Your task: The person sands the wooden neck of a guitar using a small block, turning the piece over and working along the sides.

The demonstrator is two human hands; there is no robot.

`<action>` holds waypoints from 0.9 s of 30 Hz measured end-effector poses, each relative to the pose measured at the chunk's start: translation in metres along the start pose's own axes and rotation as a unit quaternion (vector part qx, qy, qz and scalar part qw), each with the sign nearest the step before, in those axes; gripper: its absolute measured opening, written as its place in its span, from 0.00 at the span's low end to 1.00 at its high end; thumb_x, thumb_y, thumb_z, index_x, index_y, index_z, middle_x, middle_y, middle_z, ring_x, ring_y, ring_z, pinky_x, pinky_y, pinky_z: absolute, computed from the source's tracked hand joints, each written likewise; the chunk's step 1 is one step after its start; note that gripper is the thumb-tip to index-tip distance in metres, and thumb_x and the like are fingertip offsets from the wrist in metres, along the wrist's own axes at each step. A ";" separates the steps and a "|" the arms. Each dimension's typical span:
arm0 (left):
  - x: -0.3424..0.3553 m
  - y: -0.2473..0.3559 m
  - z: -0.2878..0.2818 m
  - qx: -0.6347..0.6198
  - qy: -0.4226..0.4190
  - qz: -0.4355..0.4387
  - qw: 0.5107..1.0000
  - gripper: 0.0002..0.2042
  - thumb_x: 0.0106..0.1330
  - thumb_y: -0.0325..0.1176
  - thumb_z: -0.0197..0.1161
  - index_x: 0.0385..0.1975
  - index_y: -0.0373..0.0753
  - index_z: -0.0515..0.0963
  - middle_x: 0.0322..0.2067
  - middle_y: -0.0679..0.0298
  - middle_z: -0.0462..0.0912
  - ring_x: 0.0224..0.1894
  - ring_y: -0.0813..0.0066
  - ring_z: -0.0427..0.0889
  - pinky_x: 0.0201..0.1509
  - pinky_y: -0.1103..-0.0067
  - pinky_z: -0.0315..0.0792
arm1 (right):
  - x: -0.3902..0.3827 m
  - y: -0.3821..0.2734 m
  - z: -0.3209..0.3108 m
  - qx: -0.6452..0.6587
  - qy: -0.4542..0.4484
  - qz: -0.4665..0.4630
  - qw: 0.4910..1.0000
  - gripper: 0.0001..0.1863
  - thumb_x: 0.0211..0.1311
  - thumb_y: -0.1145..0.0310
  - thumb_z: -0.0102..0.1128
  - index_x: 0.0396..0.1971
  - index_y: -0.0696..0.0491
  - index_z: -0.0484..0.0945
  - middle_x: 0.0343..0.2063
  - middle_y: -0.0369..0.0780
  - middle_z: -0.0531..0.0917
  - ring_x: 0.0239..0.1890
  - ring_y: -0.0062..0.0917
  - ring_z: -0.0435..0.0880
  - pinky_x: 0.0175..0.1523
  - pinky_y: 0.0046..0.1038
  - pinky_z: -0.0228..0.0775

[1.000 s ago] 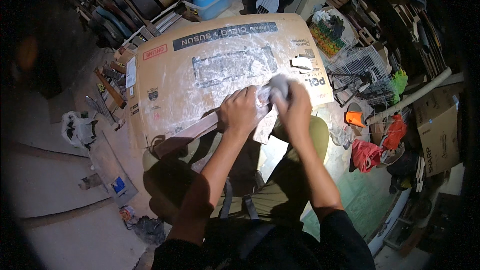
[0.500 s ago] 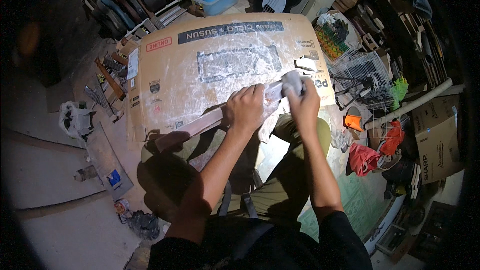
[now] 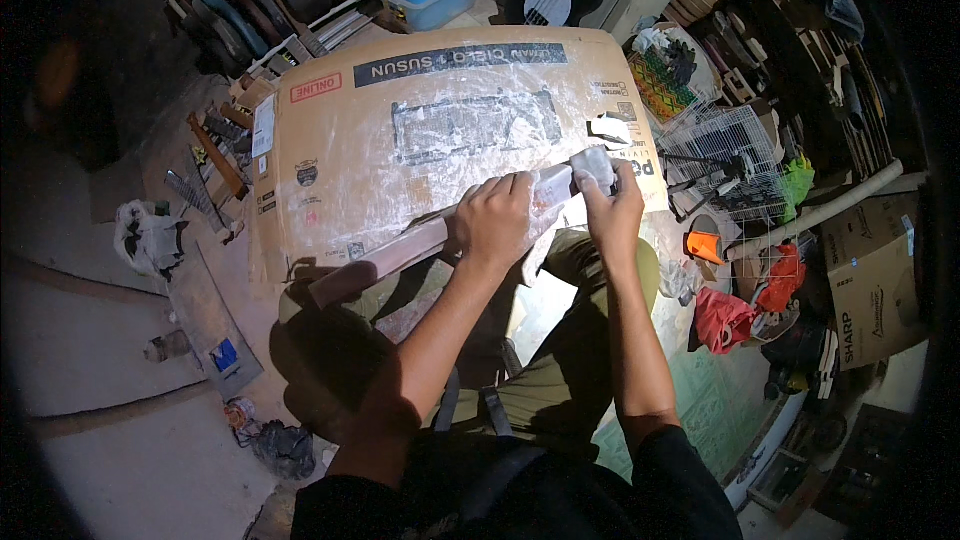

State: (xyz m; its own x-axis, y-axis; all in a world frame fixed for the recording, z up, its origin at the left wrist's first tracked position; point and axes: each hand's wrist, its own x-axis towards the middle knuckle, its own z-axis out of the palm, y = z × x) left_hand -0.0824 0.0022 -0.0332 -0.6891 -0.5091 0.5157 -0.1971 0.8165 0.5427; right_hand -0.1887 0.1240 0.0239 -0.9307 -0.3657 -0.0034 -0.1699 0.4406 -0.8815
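A long, flat, pinkish wooden bar (image 3: 385,262), pale with dust, lies slantwise above my lap, its near-left end over my left thigh. My left hand (image 3: 495,218) is closed around it past the middle. My right hand (image 3: 612,208) pinches a grey pad (image 3: 592,166), perhaps folded sandpaper, against the bar's far-right end. My fingers partly cover that end. Below it, a pale strip (image 3: 538,255) points down toward my lap; whether it belongs to the bar I cannot tell.
Beyond the bar lies a large dust-smeared cardboard sheet (image 3: 350,120), with a small white object (image 3: 609,130) on it. Hand tools (image 3: 217,155) lie at its left. On the right are a wire rack (image 3: 735,155), a red bag (image 3: 725,320) and a carton (image 3: 872,275). Guitars stand at the back.
My right hand and the grey pad have shifted slightly right and down, turning a little. My left hand keeps its hold on the wooden bar.
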 end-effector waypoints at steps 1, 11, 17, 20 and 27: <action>-0.002 -0.001 -0.004 0.001 -0.001 0.002 1.000 0.11 0.53 0.25 0.63 0.37 0.37 0.80 0.29 0.58 0.85 0.33 0.58 0.86 0.36 0.66 0.78 | -0.012 0.001 0.006 -0.077 0.018 -0.098 0.992 0.15 0.55 0.67 0.71 0.40 0.58 0.79 0.33 0.50 0.81 0.36 0.41 0.81 0.45 0.37 0.72; -0.002 -0.004 -0.014 0.010 0.008 0.011 1.000 0.09 0.56 0.24 0.58 0.36 0.37 0.80 0.31 0.59 0.85 0.34 0.60 0.86 0.37 0.67 0.78 | -0.057 -0.006 0.017 -0.211 0.030 -0.302 0.929 0.18 0.54 0.65 0.72 0.41 0.58 0.79 0.32 0.49 0.80 0.36 0.45 0.79 0.44 0.39 0.71; 0.000 -0.008 -0.004 0.013 0.013 0.024 1.000 0.08 0.56 0.27 0.60 0.35 0.39 0.79 0.28 0.59 0.83 0.33 0.61 0.85 0.35 0.69 0.77 | -0.018 0.006 0.007 -0.073 0.031 -0.132 0.988 0.19 0.52 0.65 0.74 0.41 0.58 0.79 0.31 0.49 0.78 0.34 0.45 0.78 0.42 0.38 0.72; -0.004 -0.011 -0.008 -0.011 0.018 0.025 0.999 0.13 0.52 0.28 0.65 0.39 0.37 0.81 0.29 0.55 0.85 0.33 0.56 0.85 0.34 0.67 0.78 | -0.060 -0.003 0.011 -0.199 0.037 -0.324 0.924 0.19 0.51 0.66 0.74 0.41 0.58 0.79 0.31 0.48 0.78 0.34 0.44 0.78 0.42 0.38 0.72; -0.001 -0.014 -0.006 0.009 0.015 0.008 1.000 0.12 0.52 0.30 0.67 0.37 0.37 0.80 0.29 0.56 0.84 0.33 0.56 0.85 0.34 0.67 0.78 | -0.054 -0.001 0.014 -0.189 0.054 -0.319 0.927 0.19 0.53 0.63 0.74 0.40 0.59 0.78 0.29 0.48 0.78 0.31 0.45 0.77 0.39 0.39 0.71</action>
State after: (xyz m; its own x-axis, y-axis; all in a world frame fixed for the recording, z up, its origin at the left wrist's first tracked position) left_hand -0.0751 -0.0105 -0.0376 -0.6705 -0.5042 0.5442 -0.1998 0.8292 0.5221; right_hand -0.1343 0.1319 0.0186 -0.6248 -0.5756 0.5276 -0.7798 0.4265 -0.4582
